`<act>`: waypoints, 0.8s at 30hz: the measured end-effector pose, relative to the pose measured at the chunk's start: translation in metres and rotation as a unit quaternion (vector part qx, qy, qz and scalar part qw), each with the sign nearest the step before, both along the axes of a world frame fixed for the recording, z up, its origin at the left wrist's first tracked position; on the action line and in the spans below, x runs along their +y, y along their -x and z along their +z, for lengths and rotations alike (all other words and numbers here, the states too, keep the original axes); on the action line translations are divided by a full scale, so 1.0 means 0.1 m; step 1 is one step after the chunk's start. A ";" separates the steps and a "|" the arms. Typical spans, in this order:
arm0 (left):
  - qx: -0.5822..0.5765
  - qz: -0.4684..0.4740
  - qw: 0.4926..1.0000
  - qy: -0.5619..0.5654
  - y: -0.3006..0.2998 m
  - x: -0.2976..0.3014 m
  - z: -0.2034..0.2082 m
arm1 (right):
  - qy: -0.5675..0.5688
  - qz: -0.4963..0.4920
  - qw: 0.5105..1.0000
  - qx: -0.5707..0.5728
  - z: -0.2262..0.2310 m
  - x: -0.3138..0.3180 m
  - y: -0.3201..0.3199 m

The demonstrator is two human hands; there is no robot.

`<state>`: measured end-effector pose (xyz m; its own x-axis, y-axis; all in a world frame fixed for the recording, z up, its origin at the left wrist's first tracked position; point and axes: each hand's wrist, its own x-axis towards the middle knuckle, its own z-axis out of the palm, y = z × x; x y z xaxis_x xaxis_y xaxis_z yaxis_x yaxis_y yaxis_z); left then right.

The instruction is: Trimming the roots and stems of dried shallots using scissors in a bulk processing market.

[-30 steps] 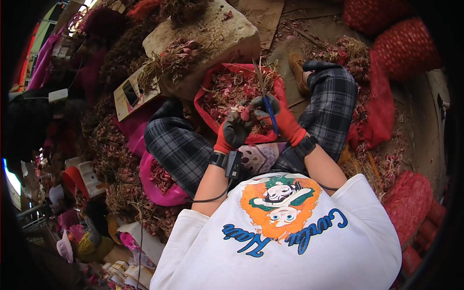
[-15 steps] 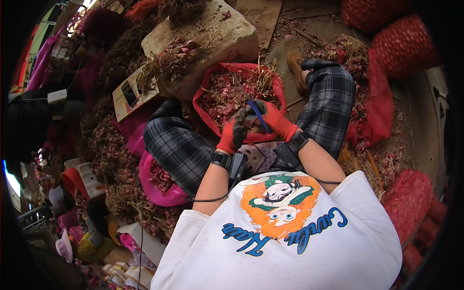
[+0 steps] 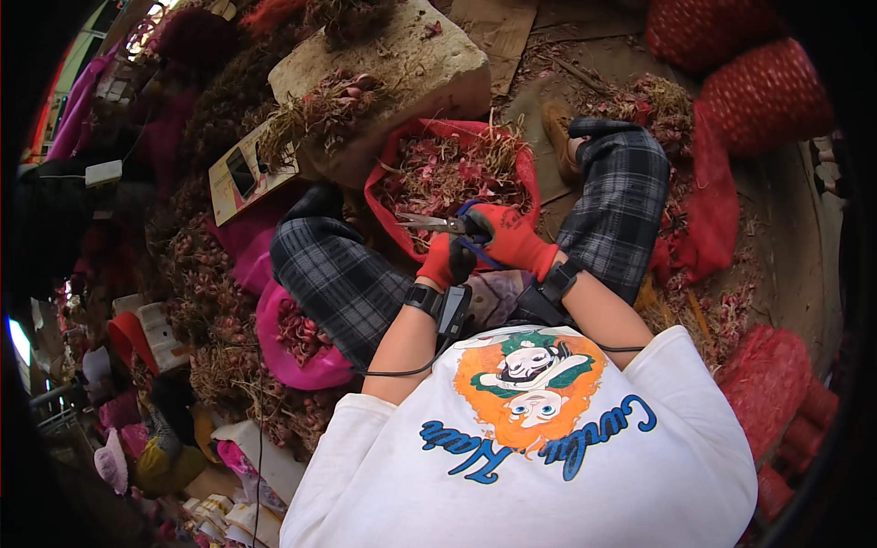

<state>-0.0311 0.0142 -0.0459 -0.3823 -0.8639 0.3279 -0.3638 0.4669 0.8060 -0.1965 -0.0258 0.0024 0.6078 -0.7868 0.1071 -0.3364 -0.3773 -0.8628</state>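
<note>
My right hand (image 3: 510, 236), in a red and dark glove, grips a pair of scissors (image 3: 427, 222) by its blue handles. The blades point left, slightly parted. Just below them my left hand (image 3: 449, 261), gloved alike, is closed; what its fingers hold, if anything, is hidden. Both hands are over the near part of a red mesh sack (image 3: 375, 194), which stands open between my knees. Inside it lie dry stems and purplish-red skins (image 3: 448, 173).
Beyond the sack, a bunch of shallots (image 3: 352, 91) lies on a pale block (image 3: 402, 59). A pink bag (image 3: 311, 374) with shallots stands left of my leg, beside piled shallots (image 3: 237, 374). Full red sacks (image 3: 763, 96) are at the far right.
The scissors have swung from pointing away from me to pointing left. My left hand has moved slightly nearer to me, below the blades.
</note>
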 end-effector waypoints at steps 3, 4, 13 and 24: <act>-0.057 -0.036 0.996 -0.055 -0.02 -0.02 0.03 | 0.073 -0.017 0.997 0.017 -0.01 0.02 -0.06; -0.067 0.005 0.997 -0.037 -0.03 -0.01 -0.04 | 0.074 -0.014 0.997 0.017 0.00 0.05 -0.06; 0.040 0.211 0.958 -0.191 0.00 -0.14 0.04 | -0.240 -0.186 0.924 -0.232 -0.09 -0.02 0.09; 0.342 0.334 0.859 -0.183 0.18 -0.10 -0.48 | -0.136 -0.174 0.974 -0.043 -0.02 -0.04 -0.10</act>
<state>-0.0489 0.0042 -0.0935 0.4139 -0.9082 -0.0622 0.1659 0.0081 0.9861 -0.1866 -0.0294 0.0005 0.2971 -0.9500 -0.0963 -0.3258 -0.0061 -0.9454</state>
